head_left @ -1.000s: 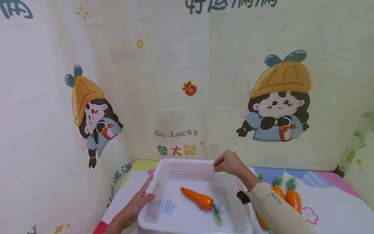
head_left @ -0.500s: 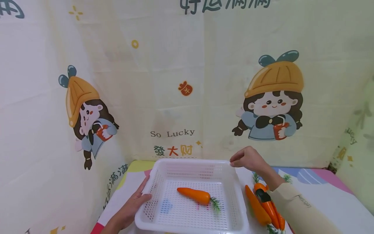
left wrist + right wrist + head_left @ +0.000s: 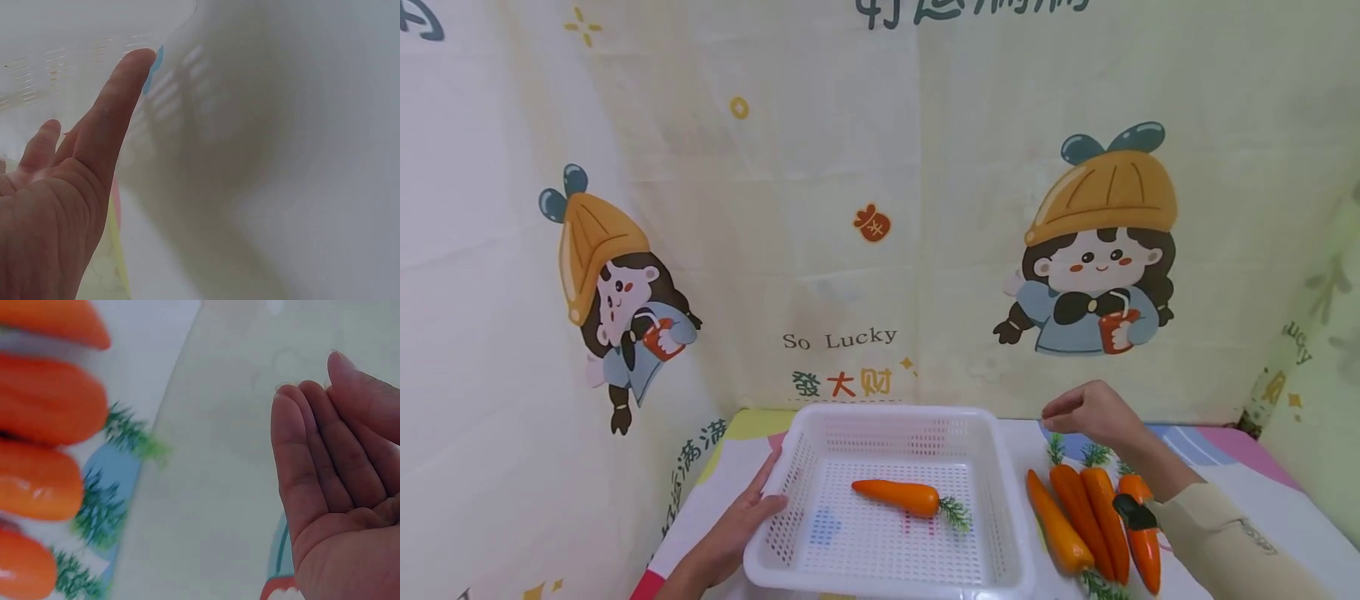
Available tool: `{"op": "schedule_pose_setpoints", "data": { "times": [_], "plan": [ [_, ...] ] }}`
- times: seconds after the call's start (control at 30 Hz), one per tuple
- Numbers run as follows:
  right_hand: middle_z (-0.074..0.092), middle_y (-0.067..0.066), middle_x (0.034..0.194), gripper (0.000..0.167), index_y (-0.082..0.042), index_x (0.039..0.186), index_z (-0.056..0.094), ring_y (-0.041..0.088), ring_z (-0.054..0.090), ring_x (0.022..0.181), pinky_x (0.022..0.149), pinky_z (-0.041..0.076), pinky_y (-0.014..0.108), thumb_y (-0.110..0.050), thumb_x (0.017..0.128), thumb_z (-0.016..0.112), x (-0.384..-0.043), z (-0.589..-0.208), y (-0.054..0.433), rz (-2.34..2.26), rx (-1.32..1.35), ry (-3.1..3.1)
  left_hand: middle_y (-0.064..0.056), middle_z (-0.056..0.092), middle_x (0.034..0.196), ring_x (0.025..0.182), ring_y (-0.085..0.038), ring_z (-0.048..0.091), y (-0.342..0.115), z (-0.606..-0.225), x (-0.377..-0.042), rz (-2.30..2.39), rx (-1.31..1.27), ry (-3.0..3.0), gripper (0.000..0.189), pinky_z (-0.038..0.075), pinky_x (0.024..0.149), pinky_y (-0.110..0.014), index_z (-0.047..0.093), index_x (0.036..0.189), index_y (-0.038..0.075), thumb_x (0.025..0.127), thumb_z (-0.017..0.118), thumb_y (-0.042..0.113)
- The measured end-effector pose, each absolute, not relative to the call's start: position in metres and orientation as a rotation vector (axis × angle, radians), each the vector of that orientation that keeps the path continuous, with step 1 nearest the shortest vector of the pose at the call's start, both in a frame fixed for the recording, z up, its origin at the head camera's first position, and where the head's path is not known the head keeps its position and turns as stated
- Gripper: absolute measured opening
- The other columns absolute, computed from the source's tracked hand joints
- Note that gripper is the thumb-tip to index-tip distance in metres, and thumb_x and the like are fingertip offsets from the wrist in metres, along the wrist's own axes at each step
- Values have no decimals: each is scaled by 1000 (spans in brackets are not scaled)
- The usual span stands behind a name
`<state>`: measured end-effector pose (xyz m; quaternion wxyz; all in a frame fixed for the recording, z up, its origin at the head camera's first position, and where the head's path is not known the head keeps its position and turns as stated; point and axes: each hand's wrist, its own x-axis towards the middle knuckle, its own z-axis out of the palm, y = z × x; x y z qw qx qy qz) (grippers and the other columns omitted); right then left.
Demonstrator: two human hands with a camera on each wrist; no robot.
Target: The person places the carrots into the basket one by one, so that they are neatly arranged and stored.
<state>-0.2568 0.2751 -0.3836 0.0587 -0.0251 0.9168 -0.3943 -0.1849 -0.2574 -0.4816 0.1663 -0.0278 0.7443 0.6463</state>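
Observation:
A white perforated plastic basket (image 3: 895,425) stands in the middle of the head view, with one orange carrot (image 3: 898,498) lying on its floor, its green leafy top to the right. My left hand (image 3: 737,521) rests at the basket's left side, thumb at the rim. The left wrist view shows its straight fingers (image 3: 112,112) along the outer wall. Behind more carrots (image 3: 1078,517), my right hand (image 3: 1097,412) hovers with nothing in it. Its fingers (image 3: 290,437) are nearly straight and the thumb stands apart in the right wrist view.
Several carrots lie side by side right of the basket, leafy tops mostly toward the back. They rest on a white table (image 3: 1240,517) with coloured patches. A printed cloth (image 3: 940,250) hangs behind the table and along its left and right sides.
My right hand has moved right from above the basket's far rim to behind the carrots beside it, uncovering them. My left hand stays at the basket's left side.

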Motion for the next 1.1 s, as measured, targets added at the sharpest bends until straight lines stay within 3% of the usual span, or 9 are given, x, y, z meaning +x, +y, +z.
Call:
{"op": "schedule_pose_setpoints", "data": {
  "times": [0.17, 0.33, 1.1],
  "plan": [
    [78, 15, 108, 29, 0, 114, 78, 20, 72, 93, 89, 65, 46, -18, 92, 79, -251, -389, 293, -1165, -49, 2800, -16, 9, 177, 138, -44, 55, -259, -480, -184, 1833, -100, 2134, 82, 61, 96, -54, 5, 165, 49, 105, 57, 29],
    [79, 16, 106, 31, 2, 115, 77, 26, 73, 94, 90, 64, 50, -19, 92, 78, -246, -396, 310, -1137, -20, 2805, -17, 10, 176, 130, -37, 63, -260, -479, -184, 1831, -95, 2126, 82, 62, 94, -54, 4, 164, 50, 105, 57, 30],
    [78, 20, 112, 54, 9, 128, 67, 25, 73, 98, 89, 63, 54, -29, 92, 78, -223, -428, 367, -1121, 116, 2750, -17, 17, 175, 128, -32, 64, -259, -480, -185, 1833, -57, 2102, 82, 62, 96, -53, 5, 163, 55, 105, 59, 33]
  ]
}}
